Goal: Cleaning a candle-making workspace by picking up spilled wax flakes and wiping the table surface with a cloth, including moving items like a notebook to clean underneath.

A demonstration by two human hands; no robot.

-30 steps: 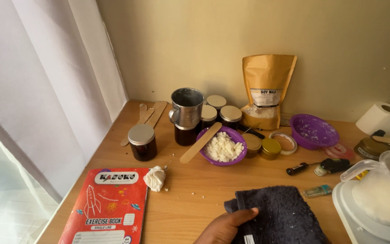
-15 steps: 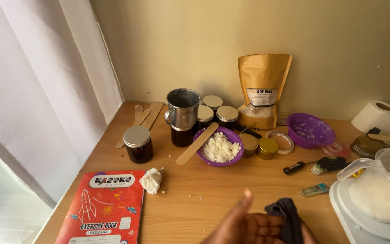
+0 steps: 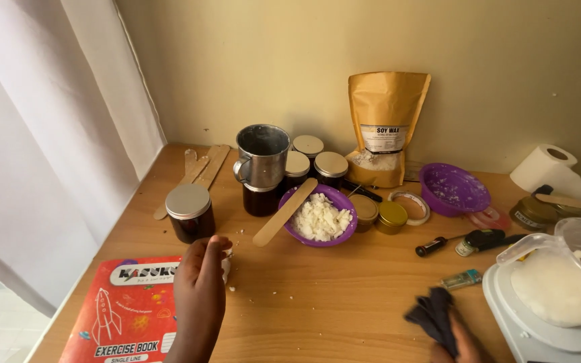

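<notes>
While bent over the wooden table (image 3: 344,302), head view only. Left hand (image 3: 200,289) at the upper right corner of the red exercise book (image 3: 119,312), fingertips pressed together around a white crumpled wad (image 3: 227,261), mostly hidden behind them; lifted or resting on the wood, cannot tell. Right hand (image 3: 464,341) at the bottom edge, barely in view, clenched on a bunched dark cloth (image 3: 432,314), well apart from the wad.

Already standing: dark jar (image 3: 189,214) with silver lid just behind the left hand, more capped jars around a metal cup (image 3: 261,156), purple bowl (image 3: 297,232) full of white flakes with a wooden stick (image 3: 285,212) across its rim, clear jug (image 3: 569,275) of white stuff on a white scale at far right.

Left untidied, judging by the surface: white crumbs (image 3: 272,293) scattered on the wood between the hands, none cleared.
</notes>
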